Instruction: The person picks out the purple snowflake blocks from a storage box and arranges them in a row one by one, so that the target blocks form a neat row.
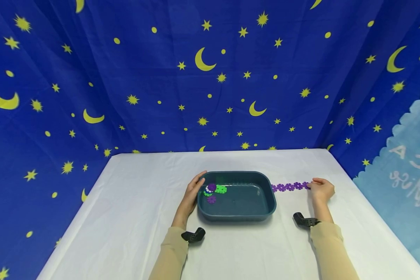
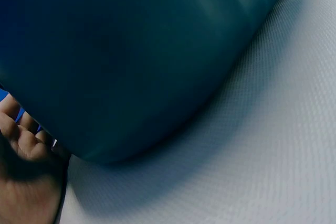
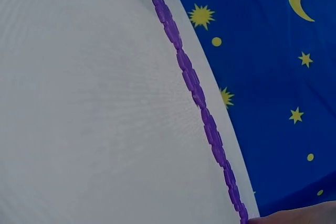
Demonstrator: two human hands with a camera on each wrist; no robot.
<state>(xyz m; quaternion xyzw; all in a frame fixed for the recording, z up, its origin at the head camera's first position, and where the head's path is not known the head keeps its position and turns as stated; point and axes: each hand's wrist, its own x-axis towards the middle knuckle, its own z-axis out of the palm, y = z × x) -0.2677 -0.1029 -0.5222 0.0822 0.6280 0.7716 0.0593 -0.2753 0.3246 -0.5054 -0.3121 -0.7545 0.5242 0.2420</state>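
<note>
A dark teal plastic basin stands on the white table. My left hand holds its left end, thumb at the rim and fingers round the far left corner. The left wrist view shows the hand beside the basin's wall. Out to the right, my right hand pinches the end of a chain of purple snowflake-shaped linking discs. The chain stretches left to the basin's right side. The right wrist view shows the chain edge-on, a fingertip at its near end.
Inside the basin, toward the left, lie a few loose discs: green ones, a purple one and a small overlapping pile. White cloth covers the table. A blue curtain with yellow stars and moons hangs behind and at the sides.
</note>
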